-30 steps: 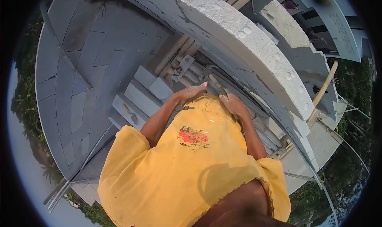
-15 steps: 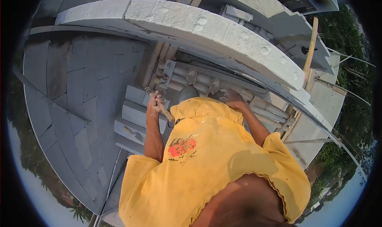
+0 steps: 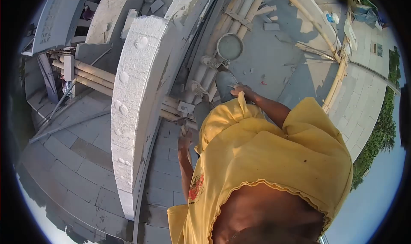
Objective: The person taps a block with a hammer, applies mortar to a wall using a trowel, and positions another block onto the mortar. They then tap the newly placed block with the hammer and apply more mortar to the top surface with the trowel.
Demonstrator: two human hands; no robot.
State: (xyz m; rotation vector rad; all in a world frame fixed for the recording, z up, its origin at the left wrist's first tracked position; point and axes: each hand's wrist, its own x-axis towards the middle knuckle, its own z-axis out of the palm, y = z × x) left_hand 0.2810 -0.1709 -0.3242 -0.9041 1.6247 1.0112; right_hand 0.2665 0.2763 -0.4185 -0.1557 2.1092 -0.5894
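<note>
Low beside my left leg, my left hand point(image 3: 185, 140) is wrapped round a wooden-handled tool point(image 3: 183, 125), whose far end lies in shadow and shows poorly. My right hand point(image 3: 240, 90) is closed in front of my right thigh, at the top of a pulled-up fold of the yellow shirt point(image 3: 242, 102). My shoes point(image 3: 210, 62) stand on several bamboo poles point(image 3: 207, 78). Just past the right foot is a round bucket point(image 3: 230, 47) with grey contents. A light block point(image 3: 185, 107) sits on the poles near my left hand.
A curved wall of white blocks point(image 3: 136, 77) rises on my left. More bamboo poles point(image 3: 93, 75) lie beyond it. On the right, a bamboo rail point(image 3: 336, 83) and a block wall point(image 3: 364, 96) border the grey floor point(image 3: 274, 51). Loose blocks point(image 3: 270, 26) lie near the poles.
My view has swung round to the right, bringing the bucket and right-hand floor into sight. My right hand has moved from beside my knee to the shirt. The left still holds the tool.
</note>
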